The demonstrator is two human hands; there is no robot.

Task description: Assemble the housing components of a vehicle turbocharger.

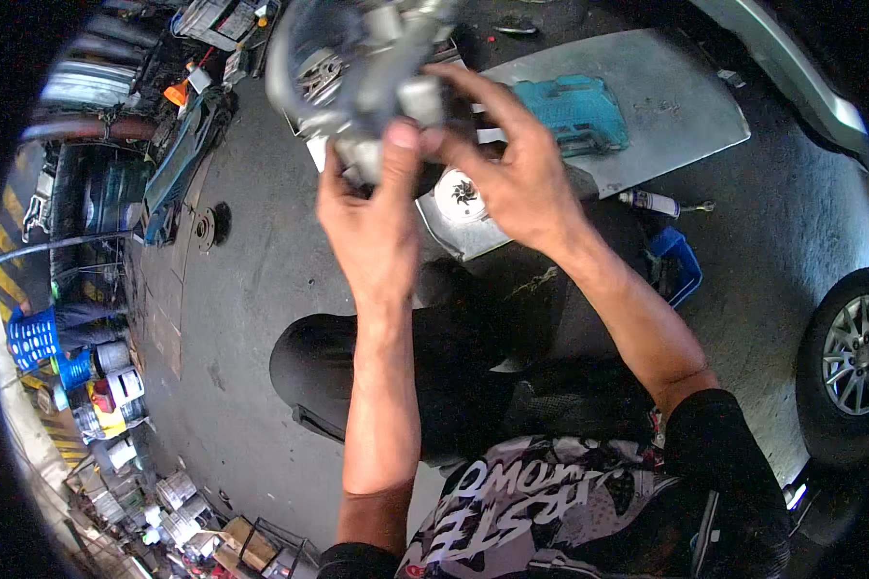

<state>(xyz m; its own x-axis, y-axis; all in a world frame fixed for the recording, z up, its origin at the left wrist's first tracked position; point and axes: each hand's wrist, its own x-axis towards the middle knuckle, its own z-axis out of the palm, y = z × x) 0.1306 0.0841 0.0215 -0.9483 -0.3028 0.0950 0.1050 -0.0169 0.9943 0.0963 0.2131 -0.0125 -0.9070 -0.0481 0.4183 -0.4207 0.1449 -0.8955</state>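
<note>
A grey cast-metal machine part, smeared by motion, is held up in front of me at the top of the view. It has a rounded ring-like side and several stubby projections; its exact kind cannot be made out. My left hand grips its near lower side, with the thumb pressed on top. From the right, my right hand closes on it with bent fingers. Below the part, a white round piece with a dark finned centre lies close to my right hand, on a light sheet.
A silver panel on the floor carries a teal moulded case. Nearby are a spray can and a blue bin. A car wheel stands right. Left are a round metal flange and a blue basket.
</note>
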